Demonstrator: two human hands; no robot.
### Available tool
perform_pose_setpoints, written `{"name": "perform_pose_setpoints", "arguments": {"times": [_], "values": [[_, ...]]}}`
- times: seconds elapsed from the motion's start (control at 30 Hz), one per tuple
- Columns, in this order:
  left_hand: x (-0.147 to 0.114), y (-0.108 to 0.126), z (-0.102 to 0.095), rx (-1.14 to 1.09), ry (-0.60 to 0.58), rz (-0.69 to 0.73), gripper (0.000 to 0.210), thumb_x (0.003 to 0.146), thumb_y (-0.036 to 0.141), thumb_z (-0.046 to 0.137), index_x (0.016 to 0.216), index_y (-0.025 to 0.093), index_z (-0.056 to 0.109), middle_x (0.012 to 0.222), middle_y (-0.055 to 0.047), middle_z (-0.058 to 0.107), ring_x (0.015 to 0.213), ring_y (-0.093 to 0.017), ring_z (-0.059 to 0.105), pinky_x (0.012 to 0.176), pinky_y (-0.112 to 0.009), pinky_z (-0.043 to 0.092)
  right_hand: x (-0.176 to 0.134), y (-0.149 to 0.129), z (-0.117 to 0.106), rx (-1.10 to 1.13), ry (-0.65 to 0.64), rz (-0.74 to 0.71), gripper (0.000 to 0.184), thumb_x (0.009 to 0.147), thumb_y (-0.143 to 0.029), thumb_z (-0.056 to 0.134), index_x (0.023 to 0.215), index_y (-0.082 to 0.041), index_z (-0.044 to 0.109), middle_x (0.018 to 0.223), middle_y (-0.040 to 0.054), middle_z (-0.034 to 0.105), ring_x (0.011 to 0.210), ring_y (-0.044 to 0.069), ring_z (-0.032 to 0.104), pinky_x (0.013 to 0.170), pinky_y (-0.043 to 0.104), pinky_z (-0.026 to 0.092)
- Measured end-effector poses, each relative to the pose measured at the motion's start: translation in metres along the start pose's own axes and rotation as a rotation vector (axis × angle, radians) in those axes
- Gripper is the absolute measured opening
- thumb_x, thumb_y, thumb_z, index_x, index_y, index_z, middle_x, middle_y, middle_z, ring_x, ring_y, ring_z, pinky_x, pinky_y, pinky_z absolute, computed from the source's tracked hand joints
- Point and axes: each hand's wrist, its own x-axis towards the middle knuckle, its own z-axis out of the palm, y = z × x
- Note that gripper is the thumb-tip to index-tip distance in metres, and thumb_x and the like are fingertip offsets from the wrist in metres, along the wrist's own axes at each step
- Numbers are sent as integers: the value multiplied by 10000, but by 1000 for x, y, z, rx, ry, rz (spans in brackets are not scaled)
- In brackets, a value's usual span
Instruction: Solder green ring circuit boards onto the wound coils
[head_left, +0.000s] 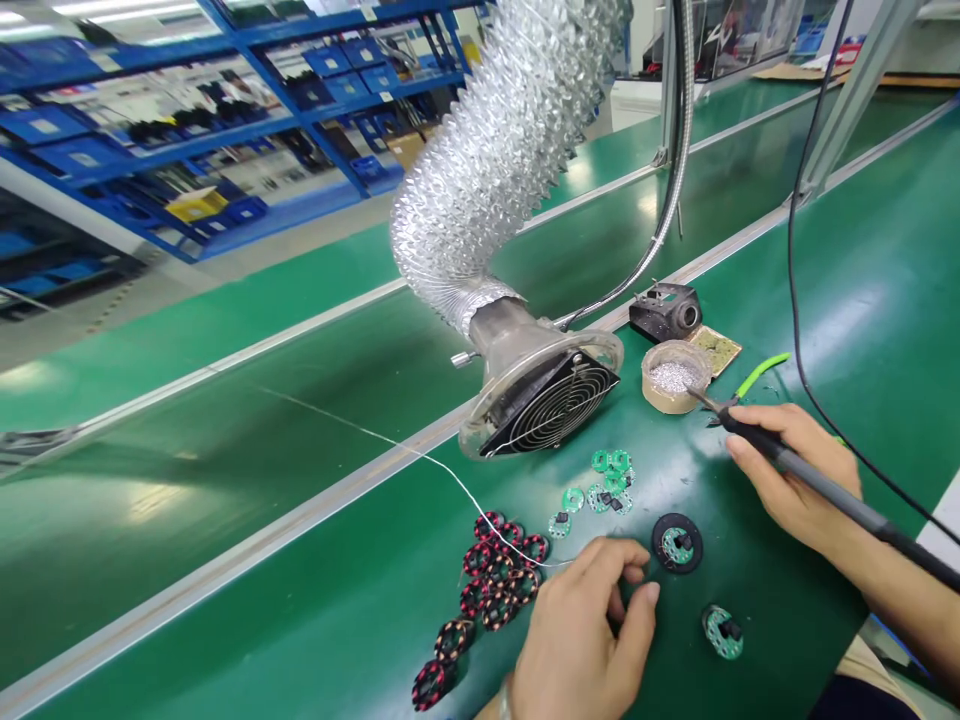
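Observation:
My right hand [806, 475] is wrapped round a soldering iron [847, 500], whose tip reaches the rim of a small round tub [664, 402] with silvery bits in it. My left hand [589, 635] hovers low over the green bench with fingers curled in, and a thin strand of solder wire [465, 488] runs into it from the upper left. Just right of those fingertips lies a black ring [660, 555] with a round green circuit board [677, 543] on it. Another round board with a black part [724, 632] sits nearer me.
Several wound coil rings [499, 570] are heaped left of my left hand. Small round boards [615, 480] lie beyond it. A fan-fronted fume hood [562, 405] hangs from a foil duct [495, 150]. Green-handled cutters [761, 372] and an iron stand [664, 312] flank the tub.

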Motion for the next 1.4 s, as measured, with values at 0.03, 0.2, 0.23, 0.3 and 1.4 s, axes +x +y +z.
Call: {"name": "perform_pose_setpoints", "arguments": {"times": [0.03,0.2,0.23,0.3,1.4], "values": [[2,1,3,-55,-36,-69,122,840,164,528,906,178,629,695,2,644,521,-110,558,517,-219,438,1,2,0,-12,-7,25,221,856,-177,621,1071,-225,608,923,50,669,817,199,654,710,335,522],[9,4,16,-204,-54,-231,117,827,191,530,766,176,628,569,33,564,459,-89,466,451,-193,366,-17,-28,-24,211,-89,-74,280,784,-80,576,1036,-201,601,625,-10,531,522,141,522,472,283,413],[10,5,18,-210,-50,-240,124,823,191,530,752,175,630,569,33,560,458,-86,457,451,-192,360,-23,-36,-29,243,-129,-110,282,769,-66,560,1016,-196,600,595,-15,514,491,135,496,452,279,394],[10,6,20,-206,-41,-249,136,815,186,527,728,173,631,564,33,551,457,-83,445,455,-190,352,-35,-48,-35,191,-186,-126,208,784,-79,549,941,-206,599,550,-17,484,479,145,477,441,284,376],[12,9,22,-221,-6,-272,150,798,166,511,676,173,597,567,21,555,455,-83,462,442,-182,361,-42,-55,-27,29,-318,-205,207,852,-114,463,678,-217,510,465,-37,427,403,114,422,384,249,342]]}}
